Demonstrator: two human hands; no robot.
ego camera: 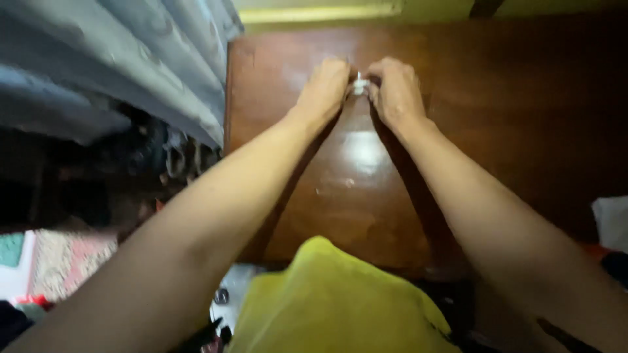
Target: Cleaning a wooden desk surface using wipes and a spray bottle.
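Both my arms reach forward over a glossy dark brown wooden table (497,111). My left hand (325,90) and my right hand (394,91) meet near the table's far edge, fingers curled, and pinch a small white object (359,85) between them. The object is tiny and mostly hidden by my fingers, so I cannot tell what it is. The hands rest on or just above the tabletop.
A grey curtain (131,59) hangs at the left beside the table's edge, with dark clutter below it. A yellow cloth (333,301) lies at the near edge. Something white (613,222) sits at the right. A patterned rug (59,258) shows at lower left.
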